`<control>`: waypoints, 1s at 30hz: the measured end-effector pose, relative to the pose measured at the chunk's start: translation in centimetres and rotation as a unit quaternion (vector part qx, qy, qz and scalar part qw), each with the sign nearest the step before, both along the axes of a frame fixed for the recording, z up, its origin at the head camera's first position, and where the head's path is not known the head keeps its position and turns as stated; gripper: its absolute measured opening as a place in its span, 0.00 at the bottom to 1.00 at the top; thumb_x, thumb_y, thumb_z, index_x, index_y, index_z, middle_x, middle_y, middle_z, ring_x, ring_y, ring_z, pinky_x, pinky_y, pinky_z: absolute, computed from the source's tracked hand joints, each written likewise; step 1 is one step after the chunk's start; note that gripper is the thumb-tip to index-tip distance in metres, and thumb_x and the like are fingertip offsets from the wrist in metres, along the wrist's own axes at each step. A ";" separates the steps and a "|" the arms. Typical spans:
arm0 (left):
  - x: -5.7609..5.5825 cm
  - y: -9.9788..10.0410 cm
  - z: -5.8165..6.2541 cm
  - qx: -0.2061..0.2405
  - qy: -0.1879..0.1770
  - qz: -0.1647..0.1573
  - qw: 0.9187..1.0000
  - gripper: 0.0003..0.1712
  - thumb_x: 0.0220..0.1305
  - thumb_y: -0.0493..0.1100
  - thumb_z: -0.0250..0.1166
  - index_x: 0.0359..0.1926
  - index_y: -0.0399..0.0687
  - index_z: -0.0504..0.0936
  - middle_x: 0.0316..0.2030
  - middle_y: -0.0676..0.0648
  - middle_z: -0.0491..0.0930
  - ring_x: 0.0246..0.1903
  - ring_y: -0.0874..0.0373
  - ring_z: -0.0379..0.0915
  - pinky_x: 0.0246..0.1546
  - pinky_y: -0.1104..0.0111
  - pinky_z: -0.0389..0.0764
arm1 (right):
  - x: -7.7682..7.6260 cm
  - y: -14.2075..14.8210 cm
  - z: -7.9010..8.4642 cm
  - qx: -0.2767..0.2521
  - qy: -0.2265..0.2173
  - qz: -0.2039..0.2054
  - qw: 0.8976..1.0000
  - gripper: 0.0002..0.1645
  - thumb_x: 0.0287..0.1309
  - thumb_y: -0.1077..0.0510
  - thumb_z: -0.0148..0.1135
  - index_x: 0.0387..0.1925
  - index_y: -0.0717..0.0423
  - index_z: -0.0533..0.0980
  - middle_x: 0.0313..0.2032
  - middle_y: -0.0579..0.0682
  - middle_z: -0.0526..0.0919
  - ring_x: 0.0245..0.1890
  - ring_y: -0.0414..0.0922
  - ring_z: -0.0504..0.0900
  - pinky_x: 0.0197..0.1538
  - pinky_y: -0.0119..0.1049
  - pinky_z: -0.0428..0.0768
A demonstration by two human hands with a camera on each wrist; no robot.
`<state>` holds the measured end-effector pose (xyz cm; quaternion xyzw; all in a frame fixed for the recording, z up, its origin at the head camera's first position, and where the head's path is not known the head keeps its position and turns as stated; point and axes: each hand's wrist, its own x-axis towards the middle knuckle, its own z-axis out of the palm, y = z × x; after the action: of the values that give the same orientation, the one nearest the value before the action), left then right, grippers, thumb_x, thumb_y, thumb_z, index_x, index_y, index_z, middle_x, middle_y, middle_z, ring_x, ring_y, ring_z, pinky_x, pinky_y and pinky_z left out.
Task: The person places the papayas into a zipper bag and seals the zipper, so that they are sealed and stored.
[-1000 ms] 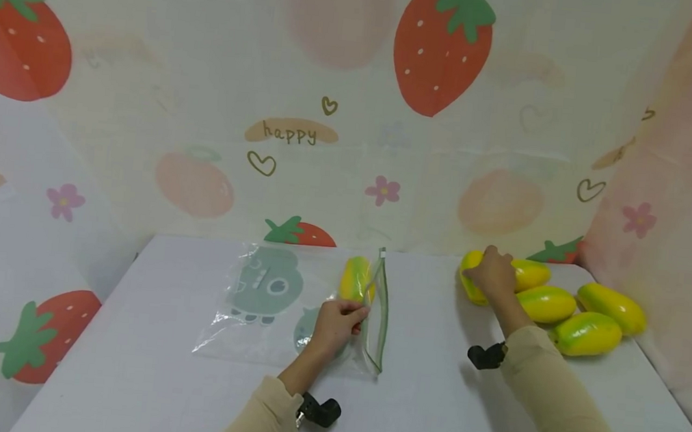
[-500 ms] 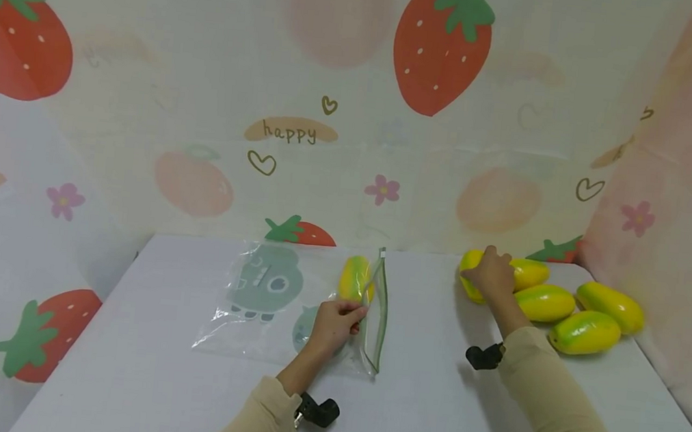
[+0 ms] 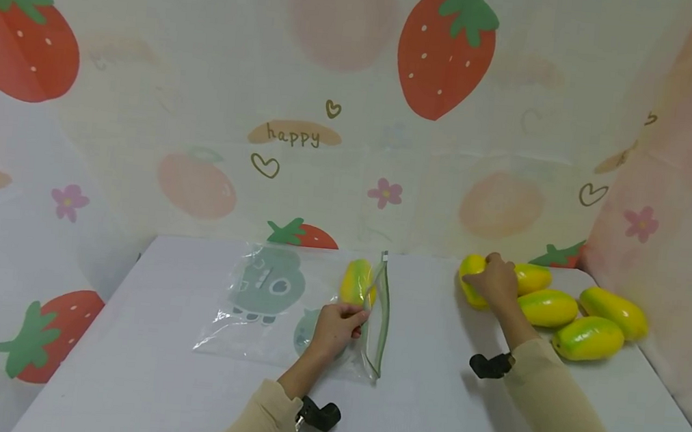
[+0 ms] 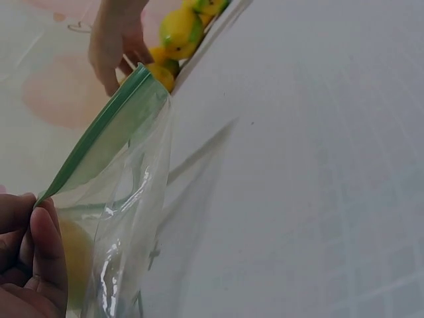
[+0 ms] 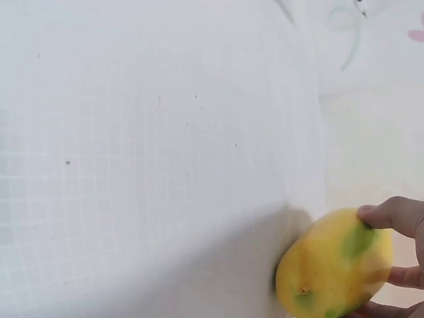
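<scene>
Our left fingers (image 4: pixel 49 248), nearly together, pinch the clear bag (image 3: pixel 283 300); our right fingers (image 5: pixel 403 277), spread, grip a yellow-green fruit (image 5: pixel 331 265).

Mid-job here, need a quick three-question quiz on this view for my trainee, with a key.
1. How many yellow-green fruits are outside the clear bag, counting the one in the right grip?
2. True or false: the left grip pinches the clear bag.
3. Where in the bag is the bagged fruit?
A) At the end away from the green rim
B) Near the green rim
C) Exactly midway

Key: 1. Five; 2. True; 3. B
</scene>
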<state>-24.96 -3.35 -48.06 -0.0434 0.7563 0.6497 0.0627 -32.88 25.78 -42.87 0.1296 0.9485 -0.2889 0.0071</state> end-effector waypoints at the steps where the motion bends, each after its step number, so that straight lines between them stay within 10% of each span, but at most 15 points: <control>1: 0.0 0.0 0.0 0.000 0.000 0.000 1.000 0.13 0.64 0.38 0.64 0.44 0.31 0.83 0.26 0.51 0.77 0.20 0.65 0.71 0.24 0.77 0.77 | 0.1 0.1 0.0 -0.007 -0.002 0.001 1.000 0.42 0.58 0.52 0.64 0.65 0.71 0.59 0.57 0.73 0.66 0.53 0.63 0.66 0.61 0.57 0.71; 30: 0.1 -0.3 -0.4 0.020 0.005 0.012 1.000 0.14 0.63 0.37 0.66 0.44 0.28 0.83 0.23 0.53 0.76 0.19 0.66 0.70 0.23 0.78 0.76 | 2.8 0.3 -0.3 -0.187 -0.024 0.063 0.980 0.47 0.58 0.45 0.66 0.70 0.61 0.57 0.61 0.71 0.67 0.53 0.58 0.73 0.53 0.41 0.77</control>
<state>-24.85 -3.62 -48.46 -0.0481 0.7430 0.6656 0.0519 -30.04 26.12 -43.19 0.0732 0.8834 -0.4572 0.0726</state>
